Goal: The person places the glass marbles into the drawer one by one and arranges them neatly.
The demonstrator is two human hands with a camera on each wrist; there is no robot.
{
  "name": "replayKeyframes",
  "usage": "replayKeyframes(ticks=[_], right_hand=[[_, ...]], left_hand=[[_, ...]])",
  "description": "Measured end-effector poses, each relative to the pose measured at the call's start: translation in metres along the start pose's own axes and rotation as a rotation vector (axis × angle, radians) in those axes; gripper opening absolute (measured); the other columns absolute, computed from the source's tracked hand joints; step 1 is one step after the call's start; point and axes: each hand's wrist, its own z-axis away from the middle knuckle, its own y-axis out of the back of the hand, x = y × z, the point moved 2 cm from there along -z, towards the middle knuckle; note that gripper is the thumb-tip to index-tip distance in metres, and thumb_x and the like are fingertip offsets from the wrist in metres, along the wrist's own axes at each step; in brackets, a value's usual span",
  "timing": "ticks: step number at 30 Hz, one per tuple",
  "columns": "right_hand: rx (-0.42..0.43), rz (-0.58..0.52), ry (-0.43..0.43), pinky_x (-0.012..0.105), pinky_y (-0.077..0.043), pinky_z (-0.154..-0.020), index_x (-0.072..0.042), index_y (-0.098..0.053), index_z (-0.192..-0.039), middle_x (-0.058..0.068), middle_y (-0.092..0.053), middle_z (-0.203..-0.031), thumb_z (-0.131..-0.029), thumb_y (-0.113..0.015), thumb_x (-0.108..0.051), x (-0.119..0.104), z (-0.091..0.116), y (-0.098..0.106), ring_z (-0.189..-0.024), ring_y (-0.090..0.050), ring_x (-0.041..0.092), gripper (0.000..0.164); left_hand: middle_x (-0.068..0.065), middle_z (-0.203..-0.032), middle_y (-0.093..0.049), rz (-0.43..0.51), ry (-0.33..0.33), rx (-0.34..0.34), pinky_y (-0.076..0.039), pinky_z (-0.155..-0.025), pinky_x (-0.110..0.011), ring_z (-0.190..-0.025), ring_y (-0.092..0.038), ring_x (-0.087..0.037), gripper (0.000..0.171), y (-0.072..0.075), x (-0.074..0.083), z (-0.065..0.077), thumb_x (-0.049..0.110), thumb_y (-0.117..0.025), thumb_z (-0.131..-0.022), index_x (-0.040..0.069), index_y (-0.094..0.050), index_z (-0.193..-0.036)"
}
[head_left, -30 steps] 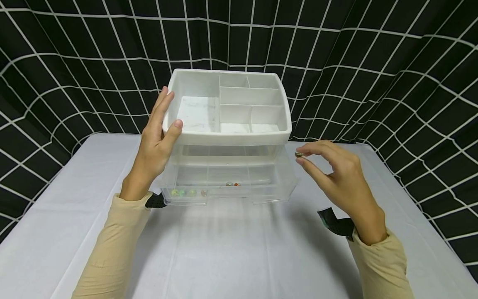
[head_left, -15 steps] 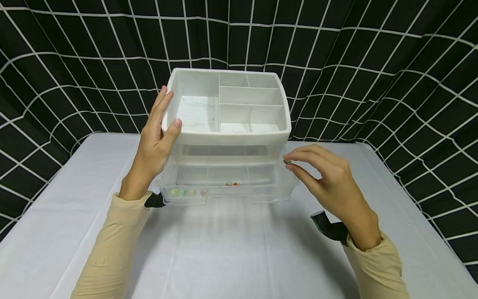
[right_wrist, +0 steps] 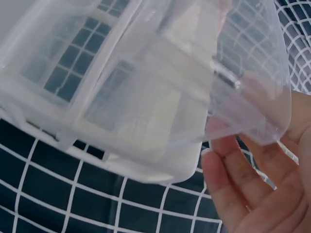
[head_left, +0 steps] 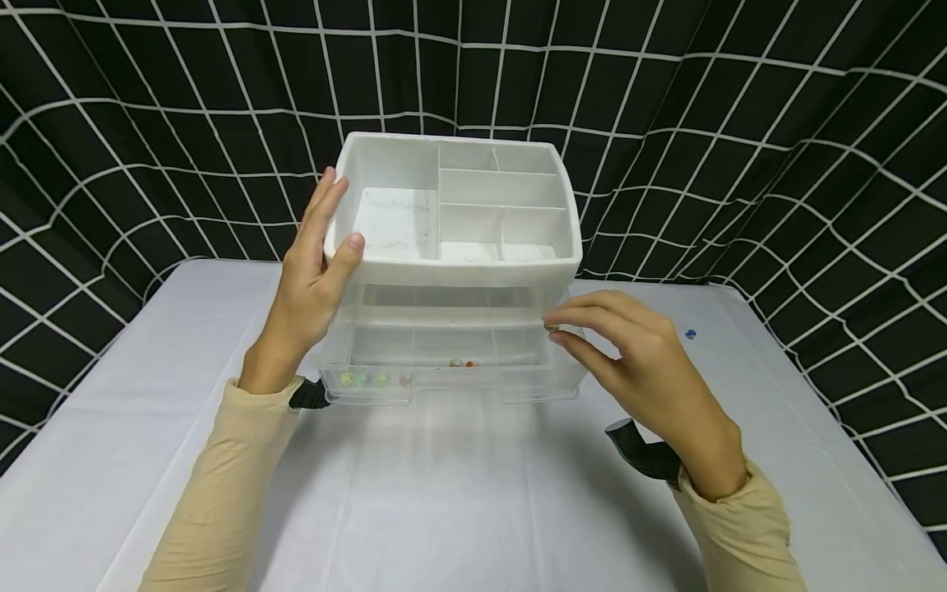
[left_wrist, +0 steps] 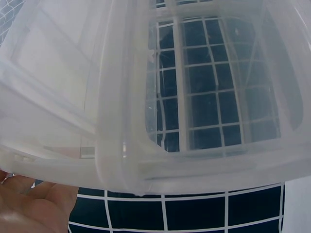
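A white drawer organizer (head_left: 453, 274) stands mid-table, its clear drawer (head_left: 451, 380) pulled out toward me. My left hand (head_left: 307, 279) holds the organizer's left side, its thumb over the rim. At the drawer's right end, my right hand (head_left: 629, 353) pinches a small dark marble (head_left: 551, 326) between thumb and fingertips, mostly covered by them. Several greenish and pale marbles (head_left: 382, 379) sit in the drawer's left part. A clear marble (head_left: 456, 363) and an orange one (head_left: 470, 364) lie near its middle. The right wrist view shows my fingers (right_wrist: 228, 179) beside the clear drawer.
A blue marble (head_left: 690, 334) lies on the white tablecloth (head_left: 444, 501) to the right of my right hand. The organizer's divided top tray (head_left: 451, 270) rises above the drawer. Behind the table hangs a black curtain (head_left: 473, 74) with a white grid.
My right hand has moved left with the marble, from beside the organizer to over the drawer's right end. The blue marble behind it has come into view. My left hand stays put.
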Motion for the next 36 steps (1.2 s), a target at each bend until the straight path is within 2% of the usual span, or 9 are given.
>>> replayKeyframes(ticks=[5, 9, 16, 20, 24, 36], right_hand=[[-0.071, -0.023, 0.011, 0.009, -0.047, -0.082, -0.005, -0.075, -0.104, 0.001, -0.072, -0.099, -0.074, -0.080, 0.010, -0.005, -0.010, -0.003, -0.090, -0.066, 0.012, 0.034], [-0.159, -0.015, -0.016, 0.010, -0.048, -0.081, -0.007, -0.075, -0.102, -0.001, -0.073, -0.098, -0.076, -0.079, 0.006, -0.003, -0.016, -0.005, -0.089, -0.067, 0.011, 0.029], [-0.324, -0.009, -0.116, 0.033, -0.057, -0.079, -0.010, -0.075, -0.105, -0.002, -0.075, -0.102, -0.085, -0.074, 0.001, -0.003, -0.024, -0.006, -0.096, -0.069, 0.013, 0.023], [-0.424, -0.004, -0.189, 0.033, -0.056, -0.080, -0.010, -0.075, -0.105, -0.001, -0.075, -0.102, -0.088, -0.072, -0.005, -0.002, -0.029, -0.007, -0.097, -0.069, 0.014, 0.018], [-0.492, -0.010, -0.225, 0.031, -0.055, -0.078, -0.011, -0.076, -0.105, -0.002, -0.075, -0.101, -0.089, -0.072, -0.008, -0.001, -0.033, -0.009, -0.095, -0.069, 0.013, 0.017], [-0.611, -0.042, -0.307, 0.031, -0.055, -0.077, -0.012, -0.077, -0.101, -0.004, -0.076, -0.096, -0.089, -0.073, -0.009, 0.000, -0.043, -0.017, -0.088, -0.068, 0.009, 0.013]], left_hand=[[0.003, -0.166, -0.020, -0.004, 0.001, 0.007, -0.023, -0.124, -0.040, -0.153, -0.016, -0.008, 0.056, 0.001, 0.000, 0.001, 0.008, -0.048, -0.101, 0.006, -0.032, -0.155], [0.004, -0.166, -0.020, -0.007, 0.002, 0.010, -0.022, -0.124, -0.039, -0.153, -0.015, -0.007, 0.056, 0.002, 0.001, 0.001, 0.008, -0.048, -0.101, 0.007, -0.032, -0.155], [0.004, -0.166, -0.020, -0.007, 0.008, 0.008, -0.022, -0.124, -0.040, -0.153, -0.015, -0.007, 0.057, 0.003, 0.001, 0.001, 0.008, -0.048, -0.101, 0.007, -0.032, -0.155], [0.005, -0.166, -0.020, -0.013, 0.013, 0.009, -0.020, -0.125, -0.038, -0.153, -0.014, -0.006, 0.056, 0.002, 0.000, 0.001, 0.009, -0.048, -0.101, 0.008, -0.032, -0.155], [0.005, -0.166, -0.020, -0.011, 0.015, 0.006, -0.019, -0.125, -0.037, -0.153, -0.014, -0.007, 0.056, 0.002, 0.000, 0.001, 0.009, -0.048, -0.101, 0.007, -0.032, -0.155], [0.004, -0.166, -0.018, -0.009, 0.013, -0.008, -0.021, -0.124, -0.042, -0.154, -0.013, -0.007, 0.057, 0.000, 0.000, 0.000, 0.009, -0.048, -0.101, 0.006, -0.031, -0.155]])
